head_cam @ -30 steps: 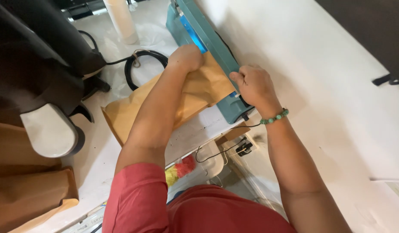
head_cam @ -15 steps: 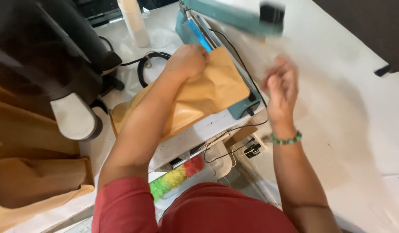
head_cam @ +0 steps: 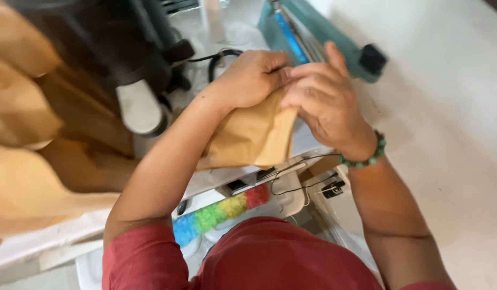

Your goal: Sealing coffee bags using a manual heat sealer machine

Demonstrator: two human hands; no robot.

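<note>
The brown paper bag (head_cam: 251,134) lies on the white bench (head_cam: 452,107), right in front of the blue-green sealing machine (head_cam: 313,37). Both hands are on the bag's top edge. The left hand (head_cam: 254,78) is curled tight around the top of the bag. The right hand (head_cam: 326,102) lies over the same edge, with its fingers bent down onto the paper, pinching it. The two hands touch each other. There is a green bead bracelet (head_cam: 364,156) on the right wrist.

The machine's long arm is up, and its black knob (head_cam: 373,58) sticks out at the end. A black cord (head_cam: 221,56) curls on the bench just behind the left hand. To the left are more brown paper bags (head_cam: 28,177) in a pile, next to a dark machine with a white scoop (head_cam: 138,107). Below the bench edge lies a rainbow duster (head_cam: 221,212).
</note>
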